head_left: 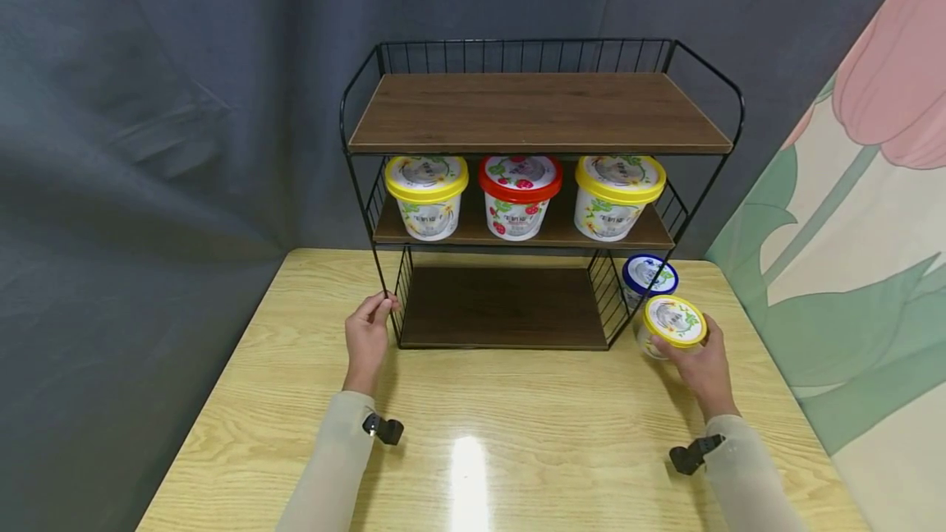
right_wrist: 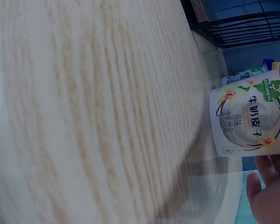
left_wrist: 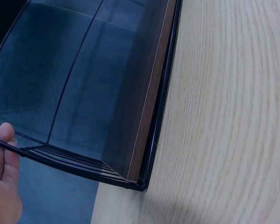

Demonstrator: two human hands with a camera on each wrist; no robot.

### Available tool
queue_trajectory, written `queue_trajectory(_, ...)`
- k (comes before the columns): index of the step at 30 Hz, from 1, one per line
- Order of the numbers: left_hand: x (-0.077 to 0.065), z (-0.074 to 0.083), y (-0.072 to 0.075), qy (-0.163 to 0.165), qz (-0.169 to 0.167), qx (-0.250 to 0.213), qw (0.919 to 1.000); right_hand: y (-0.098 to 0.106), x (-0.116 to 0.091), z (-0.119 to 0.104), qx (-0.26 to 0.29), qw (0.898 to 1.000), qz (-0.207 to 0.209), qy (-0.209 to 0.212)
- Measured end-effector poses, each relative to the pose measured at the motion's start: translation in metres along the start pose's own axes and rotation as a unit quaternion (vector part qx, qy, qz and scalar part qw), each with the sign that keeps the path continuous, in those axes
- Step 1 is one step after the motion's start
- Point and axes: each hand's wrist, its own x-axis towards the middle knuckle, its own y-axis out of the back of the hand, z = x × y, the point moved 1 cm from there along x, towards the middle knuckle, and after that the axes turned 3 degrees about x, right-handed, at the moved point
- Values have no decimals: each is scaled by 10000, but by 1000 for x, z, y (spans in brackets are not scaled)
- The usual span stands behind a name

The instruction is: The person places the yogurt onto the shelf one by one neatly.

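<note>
My left hand (head_left: 367, 343) pinches the thin black left front post of a three-tier wire rack (head_left: 539, 112) with dark wooden shelves. In the left wrist view, the fingers (left_wrist: 8, 133) curl round that black rod. On the right, my right hand (head_left: 708, 368) grips a white tub with a yellow lid (head_left: 676, 320), thumb on one side and fingers on the other. The right wrist view shows the printed side of this tub (right_wrist: 249, 114), close over the tabletop. Just behind it stands a tub with a blue lid (head_left: 650, 272), partly hidden by the rack's post.
On the middle shelf stand a yellow-lidded tub (head_left: 427, 195) at left, a red-lidded tub (head_left: 520, 195) in the middle and another yellow-lidded tub (head_left: 619, 195) at right. The rack is on a pale wooden table (head_left: 547, 425), before a dark curtain (head_left: 185, 105).
</note>
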Motion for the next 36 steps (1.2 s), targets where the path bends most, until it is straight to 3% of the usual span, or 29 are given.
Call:
queue_trajectory(17,-1,-1,-2,-59,79,-159,9998,2,2,-9,87,9998,-82,-177)
queue_trajectory(26,-10,31,4,-153,-82,-36,9998,9,0,-10,-331,9985,-412,-156)
queue_trajectory(36,-9,33,3,102,-129,-86,9998,4,-21,-12,-314,9994,-79,-129)
